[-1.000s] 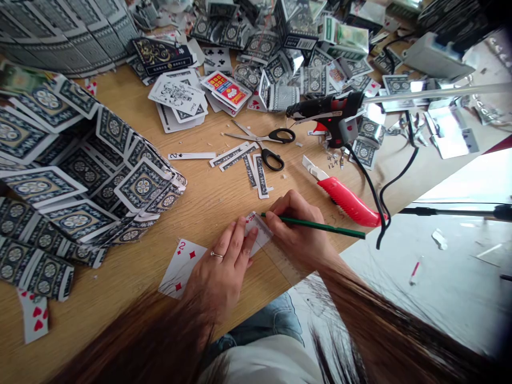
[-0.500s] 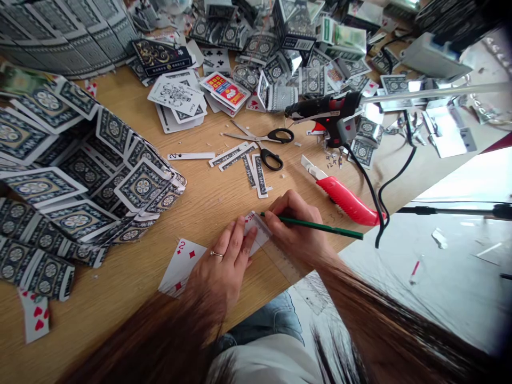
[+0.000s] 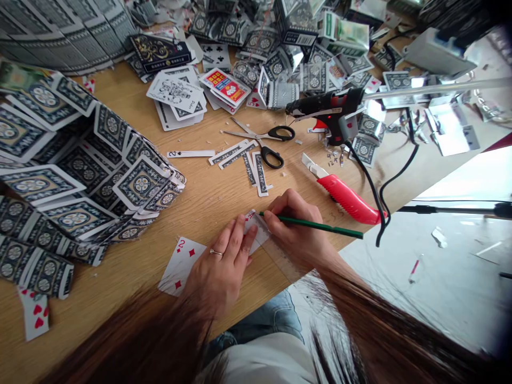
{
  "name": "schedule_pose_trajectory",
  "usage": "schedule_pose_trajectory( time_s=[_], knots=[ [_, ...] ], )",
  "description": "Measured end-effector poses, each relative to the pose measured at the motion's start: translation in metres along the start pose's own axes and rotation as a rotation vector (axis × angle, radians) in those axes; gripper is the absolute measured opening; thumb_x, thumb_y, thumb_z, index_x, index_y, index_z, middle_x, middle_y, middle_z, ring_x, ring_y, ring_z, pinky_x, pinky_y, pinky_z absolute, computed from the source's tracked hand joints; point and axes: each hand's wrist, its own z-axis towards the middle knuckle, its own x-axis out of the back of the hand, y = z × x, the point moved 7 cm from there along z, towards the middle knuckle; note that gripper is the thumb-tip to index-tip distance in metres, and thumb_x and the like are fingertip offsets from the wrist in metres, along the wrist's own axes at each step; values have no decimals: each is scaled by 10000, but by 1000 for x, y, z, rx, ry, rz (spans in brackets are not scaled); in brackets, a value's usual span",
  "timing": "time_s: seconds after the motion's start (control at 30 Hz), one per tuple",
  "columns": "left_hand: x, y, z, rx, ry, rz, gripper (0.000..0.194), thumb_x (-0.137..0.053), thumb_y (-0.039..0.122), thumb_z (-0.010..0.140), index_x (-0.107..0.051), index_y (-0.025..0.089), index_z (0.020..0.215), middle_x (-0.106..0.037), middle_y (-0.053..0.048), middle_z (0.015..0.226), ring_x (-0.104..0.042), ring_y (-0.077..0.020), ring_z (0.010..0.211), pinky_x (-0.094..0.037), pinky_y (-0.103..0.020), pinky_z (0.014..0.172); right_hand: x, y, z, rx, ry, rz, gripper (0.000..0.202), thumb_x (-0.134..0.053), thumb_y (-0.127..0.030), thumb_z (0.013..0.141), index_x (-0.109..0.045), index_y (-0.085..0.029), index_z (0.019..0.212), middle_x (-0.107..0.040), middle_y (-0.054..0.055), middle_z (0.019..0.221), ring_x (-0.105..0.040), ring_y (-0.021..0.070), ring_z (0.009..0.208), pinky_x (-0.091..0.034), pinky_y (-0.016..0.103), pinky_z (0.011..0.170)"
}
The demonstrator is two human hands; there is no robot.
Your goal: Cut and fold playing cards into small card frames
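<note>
My left hand (image 3: 224, 258) lies with fingers outstretched over a playing card (image 3: 255, 221) and the near end of a clear ruler (image 3: 280, 258), pressing them to the table. A two of diamonds (image 3: 182, 266) pokes out from under its wrist side. My right hand (image 3: 298, 229) pinches a green pencil (image 3: 320, 224), its tip at the card's upper edge along the ruler. Above the hands are several thin cut card strips (image 3: 261, 173), open scissors (image 3: 266, 138) and a red box cutter (image 3: 348, 200) with its blade out.
At left stands a structure of glued playing cards (image 3: 140, 184). A glue gun (image 3: 332, 109) rests beyond the cutter, its cable hanging near the table's right edge. Loose cards (image 3: 178, 98), card boxes (image 3: 294, 32) and folded card pieces crowd the back.
Hands, pencil and card stay nearly in place. The view shifts only slightly.
</note>
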Motion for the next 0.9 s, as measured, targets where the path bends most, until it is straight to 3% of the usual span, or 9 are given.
schedule_pose_trajectory(
  time_s=[0.9],
  knots=[
    [0,1,-1,18,-100,17,420,-451,220,978,-524,147,1385,-533,-93,1429,-572,-214,1223,-541,-272,928,2,-3,3,4,12,-3,211,-620,-213,808,-430,-265,733,-526,-31,620,-438,152,524,-346,325,475]
  ],
)
